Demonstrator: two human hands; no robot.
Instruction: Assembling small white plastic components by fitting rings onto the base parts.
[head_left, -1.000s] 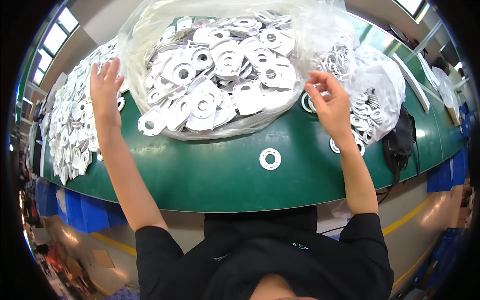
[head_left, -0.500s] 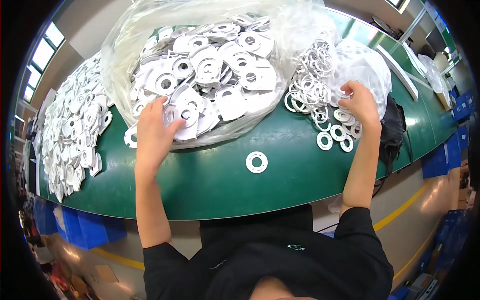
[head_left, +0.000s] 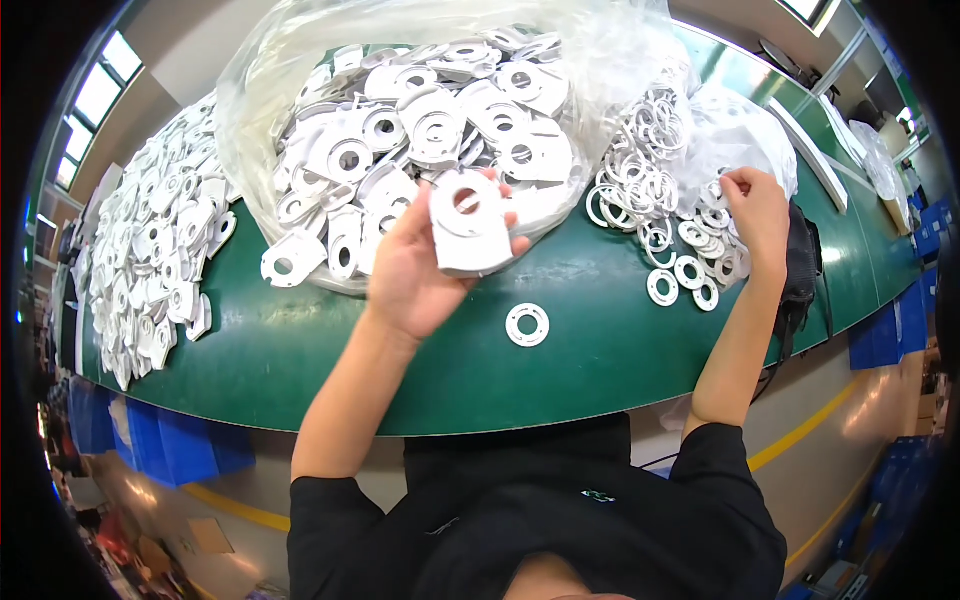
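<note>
Rising from the bag's lower edge, the left hand (head_left: pixel 410 285) is now turning palm up at the centre of the frame, its fingers holding a white plate (head_left: pixel 470 245) with a round hole. At the right, the right hand (head_left: pixel 760 215) is staying over the flat rings (head_left: pixel 708 243), its fingers narrowing to a pinch; whether they are gripping one, I cannot tell. One single ring (head_left: pixel 513 325) is lying on the green counter (head_left: pixel 600 380), below and right of the plate. More plates are filling the clear bag (head_left: pixel 250 125) at upper centre, and a loose pile (head_left: pixel 160 240) is covering the left.
</note>
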